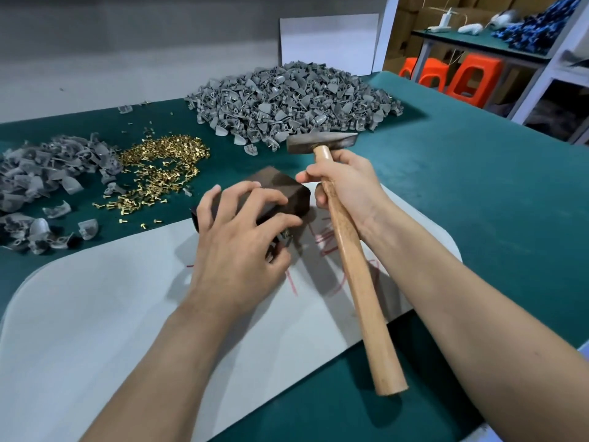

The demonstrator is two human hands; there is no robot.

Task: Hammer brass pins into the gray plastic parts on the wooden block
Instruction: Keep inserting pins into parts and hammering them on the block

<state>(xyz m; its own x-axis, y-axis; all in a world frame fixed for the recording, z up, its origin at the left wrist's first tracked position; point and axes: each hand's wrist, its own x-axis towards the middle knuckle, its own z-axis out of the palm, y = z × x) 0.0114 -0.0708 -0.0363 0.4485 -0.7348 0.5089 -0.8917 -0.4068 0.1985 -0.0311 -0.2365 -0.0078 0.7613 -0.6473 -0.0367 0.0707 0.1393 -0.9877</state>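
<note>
The left hand (242, 232) clasps the wooden block (288, 193) to steady it, while the right hand (345, 189) grips the hammer (354, 263) high on its handle, likely for short, controlled taps.

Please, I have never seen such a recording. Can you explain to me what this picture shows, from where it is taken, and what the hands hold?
There is no machine here: a person works with bare hands, and one camera worn on the head looks down at them. The right hand holds a hammer near its head. The left hand curls over a wooden block at the edge of a white sheet on a green table. Beyond lie loose brass pins, a big heap of gray plastic parts and a smaller heap at the left.
</note>
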